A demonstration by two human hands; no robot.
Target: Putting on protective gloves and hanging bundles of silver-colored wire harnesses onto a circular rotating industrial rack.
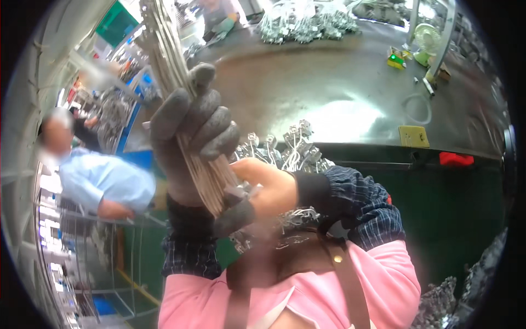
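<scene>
A long bundle of thin whitish-grey cables [204,174] slants from the upper left down toward my chest. My left hand [192,120], in a grey glove, is closed around the middle of it, with the fingers curled over the front. At the lower end my right hand [268,189] is closed on the same bundle. Its back is bare, and a grey covering shows on a fingertip. Small pale connector ends show beside the right fingers. Behind and below the hands hangs a cluster of white wires with metal connectors [298,145], partly hidden by my arm.
Across from me is a dark metal table [263,71] with a heap of cables [307,22] at its far edge. A green fan [427,41], a yellow box [395,58] with a green light and a yellow block [413,136] sit to the right. At left are a person in light blue [109,181] and a wire rack [115,263].
</scene>
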